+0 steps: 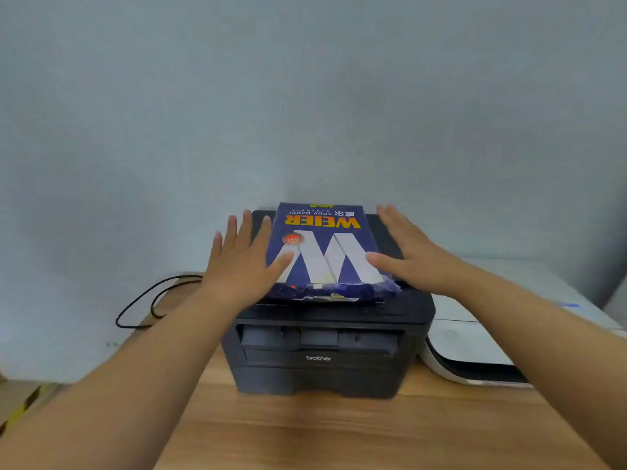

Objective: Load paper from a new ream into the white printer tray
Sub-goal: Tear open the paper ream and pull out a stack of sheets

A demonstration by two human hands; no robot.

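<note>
A blue ream of copy paper (322, 245) with a large white W and orange lettering lies on top of a dark Brother printer (319, 361). Its near end wrapper looks torn and crumpled. My left hand (241, 262) is at the ream's left side with fingers straight and spread, the thumb lying on the top face. My right hand (410, 252) is at the ream's right side, fingers straight, thumb on the top face. A white printer (475, 337) stands to the right of the dark one, partly hidden by my right forearm.
Both printers stand on a wooden table (339, 432) against a pale wall. A black cable (149, 303) loops on the table to the left of the dark printer. Cardboard with yellow-black tape (20, 408) shows at the lower left.
</note>
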